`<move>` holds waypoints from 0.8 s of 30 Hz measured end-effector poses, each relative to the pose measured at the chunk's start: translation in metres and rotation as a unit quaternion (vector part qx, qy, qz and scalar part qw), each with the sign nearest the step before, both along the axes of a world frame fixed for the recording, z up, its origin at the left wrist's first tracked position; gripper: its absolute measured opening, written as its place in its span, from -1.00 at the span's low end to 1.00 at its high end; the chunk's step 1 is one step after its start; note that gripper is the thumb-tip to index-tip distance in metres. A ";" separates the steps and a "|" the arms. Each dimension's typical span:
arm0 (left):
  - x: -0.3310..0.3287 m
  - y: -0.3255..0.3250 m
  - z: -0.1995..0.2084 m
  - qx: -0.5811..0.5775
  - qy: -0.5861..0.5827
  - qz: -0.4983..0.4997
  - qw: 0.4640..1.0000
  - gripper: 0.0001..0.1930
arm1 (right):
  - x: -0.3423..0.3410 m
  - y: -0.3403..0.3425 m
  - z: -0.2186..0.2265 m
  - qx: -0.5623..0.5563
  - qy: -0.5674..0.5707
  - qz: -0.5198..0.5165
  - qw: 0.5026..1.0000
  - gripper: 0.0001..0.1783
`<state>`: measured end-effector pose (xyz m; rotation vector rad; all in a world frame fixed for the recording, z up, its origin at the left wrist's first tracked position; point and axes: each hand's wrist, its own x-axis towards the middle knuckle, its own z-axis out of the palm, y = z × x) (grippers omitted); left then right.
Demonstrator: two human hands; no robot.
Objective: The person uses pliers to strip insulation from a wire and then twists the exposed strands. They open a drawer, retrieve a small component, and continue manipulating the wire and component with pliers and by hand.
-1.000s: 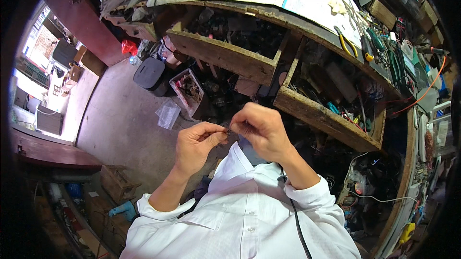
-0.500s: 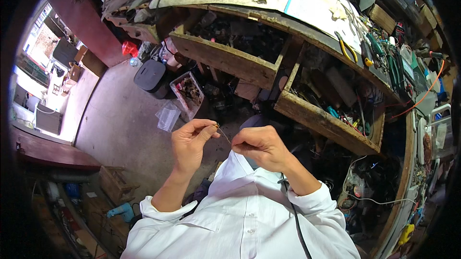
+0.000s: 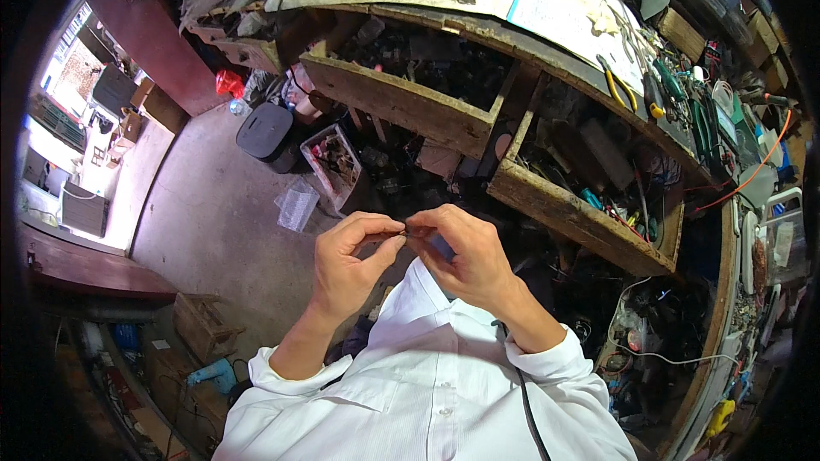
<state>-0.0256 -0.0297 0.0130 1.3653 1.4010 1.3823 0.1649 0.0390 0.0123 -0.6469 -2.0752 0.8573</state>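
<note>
Both hands meet at the fingertips in front of my white shirt (image 3: 410,375). My left hand (image 3: 352,256) is closed in a pinch, thumb against forefinger. Opposite it, my right hand (image 3: 461,252) pinches from the other side, its fingertips touching or nearly touching the left ones. A small dark sliver of a thin wire (image 3: 405,233) shows between the two pinches. Most of it is covered by the fingers, so its shape and ends cannot be made out.
Ahead stands a cluttered workbench with a pulled-out left drawer (image 3: 401,106) and right drawer (image 3: 581,217), both full of parts. Pliers (image 3: 617,85) lie on the bench edge. A dark bin (image 3: 265,132) and a box of scraps (image 3: 333,166) stand on the floor. At lower left is a blue power tool (image 3: 213,374).
My hands were apart with the thin wire stretched between them. Now the right hand has moved left and up, and the fingertips meet. Little of the wire shows.
</note>
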 end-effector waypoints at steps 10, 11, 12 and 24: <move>-0.001 -0.001 0.006 0.046 0.104 -0.021 0.993 -0.85 | 0.001 -0.002 0.008 0.096 0.001 -0.034 0.995 -0.76; -0.001 -0.002 0.006 0.047 0.113 -0.026 0.992 -0.85 | 0.002 -0.001 0.010 0.115 -0.010 -0.030 0.993 -0.76; -0.001 -0.001 0.009 0.047 0.115 -0.037 0.992 -0.86 | 0.003 0.000 0.011 0.108 -0.009 -0.027 0.994 -0.76; -0.009 0.008 -0.018 -0.036 -0.260 -0.045 0.964 -0.81 | -0.003 -0.001 0.006 -0.134 0.060 0.007 0.989 -0.87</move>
